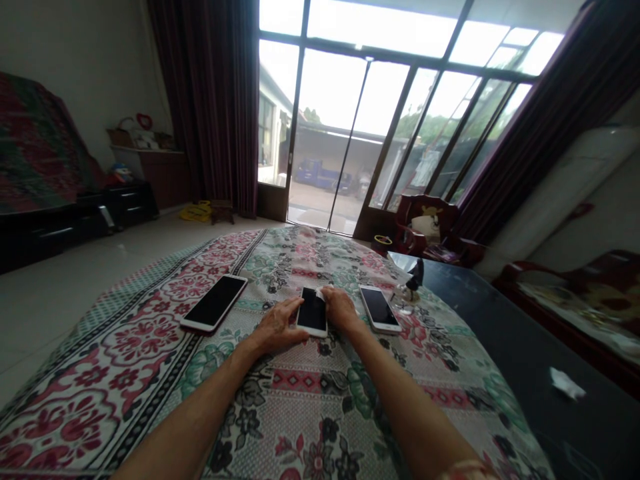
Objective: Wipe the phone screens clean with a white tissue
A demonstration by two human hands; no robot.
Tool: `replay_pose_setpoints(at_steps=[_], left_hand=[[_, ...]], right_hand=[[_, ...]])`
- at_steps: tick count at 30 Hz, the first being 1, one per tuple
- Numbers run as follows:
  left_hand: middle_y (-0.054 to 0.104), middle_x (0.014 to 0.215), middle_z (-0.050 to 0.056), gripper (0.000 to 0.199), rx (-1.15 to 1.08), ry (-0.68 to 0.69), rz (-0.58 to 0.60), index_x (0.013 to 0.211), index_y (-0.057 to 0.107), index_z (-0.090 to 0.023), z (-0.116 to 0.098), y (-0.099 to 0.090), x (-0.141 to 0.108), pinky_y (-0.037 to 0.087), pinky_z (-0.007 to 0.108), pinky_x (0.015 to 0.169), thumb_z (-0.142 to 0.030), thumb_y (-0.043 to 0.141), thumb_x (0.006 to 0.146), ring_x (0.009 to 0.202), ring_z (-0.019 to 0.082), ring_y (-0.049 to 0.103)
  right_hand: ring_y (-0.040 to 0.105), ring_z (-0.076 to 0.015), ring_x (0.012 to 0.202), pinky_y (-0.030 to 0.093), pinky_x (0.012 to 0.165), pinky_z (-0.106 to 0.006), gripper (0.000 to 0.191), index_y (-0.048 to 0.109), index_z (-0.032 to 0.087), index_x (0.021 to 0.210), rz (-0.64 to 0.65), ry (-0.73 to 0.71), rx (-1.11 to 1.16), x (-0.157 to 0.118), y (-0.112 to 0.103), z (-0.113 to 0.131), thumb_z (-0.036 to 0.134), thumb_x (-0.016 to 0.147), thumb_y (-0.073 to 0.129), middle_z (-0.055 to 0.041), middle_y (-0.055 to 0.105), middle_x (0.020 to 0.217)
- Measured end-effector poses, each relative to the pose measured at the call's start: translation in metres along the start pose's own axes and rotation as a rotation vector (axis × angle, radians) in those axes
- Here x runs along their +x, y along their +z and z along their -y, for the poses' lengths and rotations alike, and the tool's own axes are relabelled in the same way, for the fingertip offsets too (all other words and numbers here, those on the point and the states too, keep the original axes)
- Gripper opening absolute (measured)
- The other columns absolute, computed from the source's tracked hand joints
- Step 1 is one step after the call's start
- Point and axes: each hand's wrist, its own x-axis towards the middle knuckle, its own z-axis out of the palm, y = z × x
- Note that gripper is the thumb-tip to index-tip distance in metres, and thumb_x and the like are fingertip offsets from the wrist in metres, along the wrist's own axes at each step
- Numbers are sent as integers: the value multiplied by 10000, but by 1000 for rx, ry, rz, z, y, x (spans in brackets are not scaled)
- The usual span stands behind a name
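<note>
A white-framed smartphone (312, 315) with a dark screen lies in the middle of the patterned tablecloth (320, 427). My left hand (281, 325) grips it, fingers along the left edge and thumb at the lower edge. Pressed against the screen's upper right is a small white wipe (320, 293), pinched in my right hand (341, 308); part of it is hidden under the fingers. To the left lies a larger white smartphone (215, 303), screen up. Another white smartphone (380, 309) rests to the right, near a clear bottle with a black spray head (414, 277).
A dark table (505, 347) adjoins on the right, with a crumpled white tissue (567, 385) on it. Beyond the round table stand a wooden chair (430, 227) and glass doors (340, 140). Dark curtains (210, 100) hang at the left.
</note>
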Motion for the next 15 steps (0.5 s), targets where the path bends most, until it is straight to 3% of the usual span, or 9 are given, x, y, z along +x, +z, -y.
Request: replay_pose_setpoints(at_steps=[6,15], left_hand=[[524,1429,102,722,21,-15,10,1344,497,-222,1,1,0,343,467,1126,-344,716,667,1323,301,471],[523,1431,110,723,19,-10,-2,1332,507,-220,2,2,0,340,482,1127,-351,710,651,1330,317,464]], right_hand=[[599,-191,1064,386,906,-268,345,664,188,1087,0,10,-13,-5,-2,2,70,870,423,-88,677,1146],[522,-215,1203,369,1016,-319,436,596,170,1251,-30,-136,4,-59,-3,6,60,871,412,-104,599,1315]])
